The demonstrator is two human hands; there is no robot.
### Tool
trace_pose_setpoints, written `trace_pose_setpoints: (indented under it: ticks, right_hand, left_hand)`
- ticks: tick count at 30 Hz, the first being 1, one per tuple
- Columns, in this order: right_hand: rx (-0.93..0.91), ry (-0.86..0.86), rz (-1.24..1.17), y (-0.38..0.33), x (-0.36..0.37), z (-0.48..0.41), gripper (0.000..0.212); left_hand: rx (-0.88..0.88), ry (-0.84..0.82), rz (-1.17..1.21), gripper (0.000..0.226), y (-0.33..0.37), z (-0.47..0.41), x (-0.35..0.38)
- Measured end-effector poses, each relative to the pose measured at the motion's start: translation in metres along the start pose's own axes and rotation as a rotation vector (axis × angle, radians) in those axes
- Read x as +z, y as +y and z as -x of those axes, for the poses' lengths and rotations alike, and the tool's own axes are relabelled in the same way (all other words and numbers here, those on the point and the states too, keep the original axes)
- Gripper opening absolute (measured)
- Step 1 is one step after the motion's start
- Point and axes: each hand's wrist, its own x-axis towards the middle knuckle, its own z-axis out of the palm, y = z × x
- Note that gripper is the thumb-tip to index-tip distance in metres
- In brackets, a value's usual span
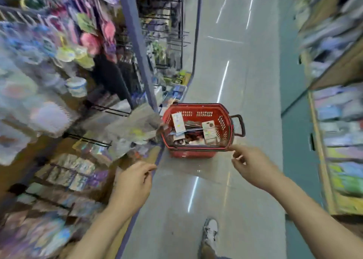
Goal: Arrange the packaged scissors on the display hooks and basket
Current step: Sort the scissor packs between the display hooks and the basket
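A red plastic basket (198, 113) stands on the aisle floor ahead of me, holding several packaged items (209, 132), too blurred to tell which are scissors. My right hand (253, 165) hovers just in front of the basket's near right corner, fingers loosely curled, nothing visible in it. My left hand (131, 182) is lower left of the basket, fingers curled with thumb and forefinger pinched together; I see no item in it. Black display hooks (92, 140) with hanging packets jut from the rack on the left.
The left rack (64, 172) is crowded with hanging goods, heavily motion-blurred. Shelves (337, 137) of goods line the right side. A grey tiled aisle (231, 62) runs ahead. My shoe (210, 232) shows at the bottom. A black handle (240, 125) sticks out of the basket's right side.
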Motion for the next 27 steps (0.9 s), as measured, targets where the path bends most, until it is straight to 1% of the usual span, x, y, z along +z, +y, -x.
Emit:
trace_pose_setpoints:
  ticks: [3, 5, 10, 14, 18, 21, 25, 27]
  right_hand:
    - [0.174, 0.032, -0.069, 0.064, -0.003, -0.017, 0.042]
    - [0.253, 0.049, -0.155, 0.096, -0.003, -0.031, 0.043]
    - [0.402, 0.091, -0.359, 0.144, 0.002, -0.082, 0.04]
    - [0.576, 0.161, -0.599, 0.161, 0.022, -0.147, 0.033]
    - [0.72, 0.177, -0.808, 0.172, 0.064, -0.229, 0.029]
    - [0.84, 0.173, -0.978, 0.181, 0.105, -0.295, 0.018]
    - [0.879, 0.143, -1.014, 0.208, 0.176, -0.384, 0.013]
    - [0.901, 0.098, -1.016, 0.221, 0.21, -0.423, 0.008]
  left_hand:
    - [-0.062, -0.141, 0.01, 0.034, 0.02, -0.04, 0.045]
    - [-0.086, -0.201, 0.014, 0.035, 0.031, -0.07, 0.072]
    - [-0.153, -0.211, 0.052, 0.029, 0.041, -0.147, 0.125]
    - [-0.173, -0.228, 0.057, 0.026, 0.024, -0.216, 0.169]
    - [-0.232, -0.267, 0.082, 0.027, -0.005, -0.291, 0.226]
    - [-0.32, -0.319, 0.155, 0.026, -0.037, -0.348, 0.281]
    - [-0.352, -0.408, 0.168, 0.025, -0.081, -0.403, 0.363]
    - [-0.312, -0.427, 0.112, 0.028, -0.1, -0.425, 0.405]
